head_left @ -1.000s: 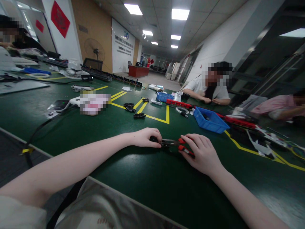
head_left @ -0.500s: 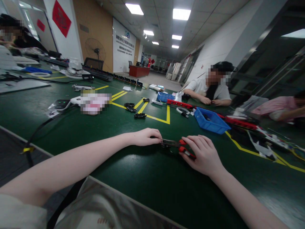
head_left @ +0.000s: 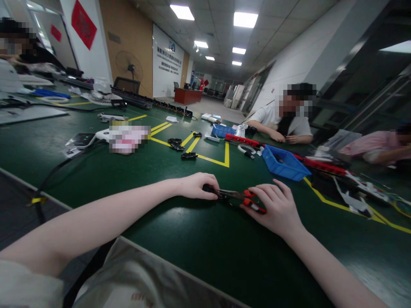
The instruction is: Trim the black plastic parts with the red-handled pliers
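Pliers with red handles [head_left: 253, 205] are gripped in my right hand [head_left: 278, 207], their dark jaws pointing left. My left hand [head_left: 202, 187] is closed on a small black part [head_left: 221, 195], mostly covered by the fingers. The jaws of the pliers meet or overlap this part; whether they bite into it I cannot tell. Beyond my hands, several similar black parts lie on the table: one piece [head_left: 189, 156] near the yellow tape, a small group [head_left: 175, 144] behind it, and a small one [head_left: 197, 134] farther back.
Blue bins [head_left: 284, 164] and a red strip [head_left: 244, 140] lie at the right of the green table [head_left: 135, 171]. A white device with a cable [head_left: 81, 140] and a blurred pink-white object [head_left: 130, 139] sit at left. A co-worker in white [head_left: 282, 124] sits across.
The pliers and my right hand have shifted slightly, with the right index finger lifted more. My left fingers have opened a little around the black part.
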`<action>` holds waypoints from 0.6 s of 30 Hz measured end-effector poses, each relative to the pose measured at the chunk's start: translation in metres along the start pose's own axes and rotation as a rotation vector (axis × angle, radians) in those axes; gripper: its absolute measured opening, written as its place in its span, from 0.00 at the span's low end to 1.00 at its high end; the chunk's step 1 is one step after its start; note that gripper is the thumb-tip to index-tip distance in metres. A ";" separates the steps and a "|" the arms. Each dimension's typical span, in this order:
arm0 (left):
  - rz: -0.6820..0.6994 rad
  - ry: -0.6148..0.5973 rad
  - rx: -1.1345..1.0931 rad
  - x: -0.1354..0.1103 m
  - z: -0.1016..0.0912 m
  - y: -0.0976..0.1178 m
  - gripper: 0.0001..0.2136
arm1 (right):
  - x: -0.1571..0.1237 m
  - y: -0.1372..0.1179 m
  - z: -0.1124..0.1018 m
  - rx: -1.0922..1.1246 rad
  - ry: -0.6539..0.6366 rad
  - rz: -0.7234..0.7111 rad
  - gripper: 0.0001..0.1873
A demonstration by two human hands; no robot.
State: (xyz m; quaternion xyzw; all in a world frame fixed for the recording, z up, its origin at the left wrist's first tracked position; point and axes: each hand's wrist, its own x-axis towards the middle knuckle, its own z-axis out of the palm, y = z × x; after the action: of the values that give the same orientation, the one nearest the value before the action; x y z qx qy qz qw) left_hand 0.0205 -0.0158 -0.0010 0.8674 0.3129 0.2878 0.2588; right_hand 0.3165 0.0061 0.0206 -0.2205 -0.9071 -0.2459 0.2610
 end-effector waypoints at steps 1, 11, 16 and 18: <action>0.004 0.001 0.001 0.000 0.000 0.000 0.08 | 0.000 0.000 0.000 -0.002 -0.003 0.002 0.17; 0.040 0.018 0.013 0.001 0.000 0.001 0.07 | -0.002 -0.001 0.003 0.024 -0.086 -0.001 0.20; 0.034 0.017 0.018 0.000 0.000 0.002 0.08 | -0.003 -0.002 0.002 0.048 -0.086 -0.003 0.19; 0.034 0.012 0.025 -0.001 -0.001 0.003 0.08 | -0.003 -0.003 0.001 0.051 -0.091 -0.005 0.18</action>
State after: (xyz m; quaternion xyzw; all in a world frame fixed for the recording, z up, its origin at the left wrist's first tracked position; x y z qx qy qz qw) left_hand 0.0207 -0.0179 0.0012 0.8741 0.3031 0.2933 0.2409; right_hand 0.3165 0.0035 0.0168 -0.2224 -0.9245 -0.2130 0.2246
